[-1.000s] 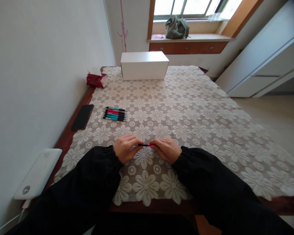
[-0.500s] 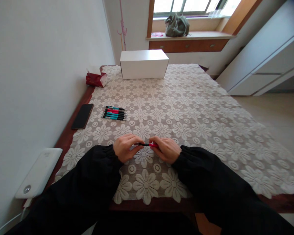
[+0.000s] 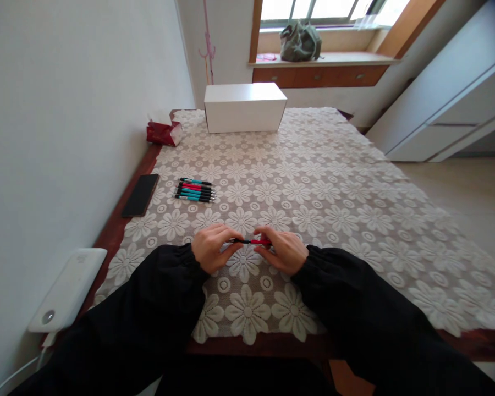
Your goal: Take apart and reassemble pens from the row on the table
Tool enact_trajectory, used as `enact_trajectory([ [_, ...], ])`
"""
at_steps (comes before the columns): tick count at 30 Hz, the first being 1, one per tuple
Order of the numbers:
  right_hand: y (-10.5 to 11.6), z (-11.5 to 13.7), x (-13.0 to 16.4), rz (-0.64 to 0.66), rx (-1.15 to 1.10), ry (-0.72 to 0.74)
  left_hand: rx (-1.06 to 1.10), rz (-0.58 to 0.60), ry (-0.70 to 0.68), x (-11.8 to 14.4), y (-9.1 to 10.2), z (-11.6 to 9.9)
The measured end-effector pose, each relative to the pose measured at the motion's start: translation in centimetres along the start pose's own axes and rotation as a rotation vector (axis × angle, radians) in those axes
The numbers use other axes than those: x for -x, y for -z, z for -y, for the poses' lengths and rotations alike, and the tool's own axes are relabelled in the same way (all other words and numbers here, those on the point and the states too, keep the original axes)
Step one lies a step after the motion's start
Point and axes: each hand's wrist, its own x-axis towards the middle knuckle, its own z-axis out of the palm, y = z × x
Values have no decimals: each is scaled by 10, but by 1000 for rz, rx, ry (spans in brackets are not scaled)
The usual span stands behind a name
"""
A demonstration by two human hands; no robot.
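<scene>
A pen [image 3: 259,242] with a red barrel and a black grip section lies level between my two hands, just above the tablecloth. My left hand [image 3: 213,247] pinches its black end between thumb and fingertips. Around the red end, the thumb and index finger of my right hand [image 3: 284,250] are spread, with a gap showing on either side of the barrel. The pen's red end runs in between those fingers, where its tip is hidden. Beyond my left hand, several teal, red and black pens [image 3: 196,190] lie side by side in a row.
A flower-patterned lace tablecloth [image 3: 338,181] covers the table. At the left edge are a dark phone [image 3: 141,195], a red tissue pack [image 3: 164,133] and a white power bank [image 3: 68,289] with a cable. A white box [image 3: 244,110] stands at the far end.
My right thumb and index finger have spread apart from their pinch on the red barrel, and more of it shows. My left hand keeps its hold. The view has shifted slightly.
</scene>
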Motion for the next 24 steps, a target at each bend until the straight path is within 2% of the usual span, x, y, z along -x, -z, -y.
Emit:
enact_trajectory([
  [10, 5, 1, -2, -28, 1, 85, 39, -12, -5, 2, -2, 3],
  [15, 4, 1, -3, -36, 16, 86, 17, -31, 61, 1, 0, 3],
  [21, 6, 1, -4, -46, 14, 113, -81, 87, 57, 0, -1, 9],
  [24, 6, 0, -4, -26, 35, 117, -29, 41, 47, 0, -1, 7],
])
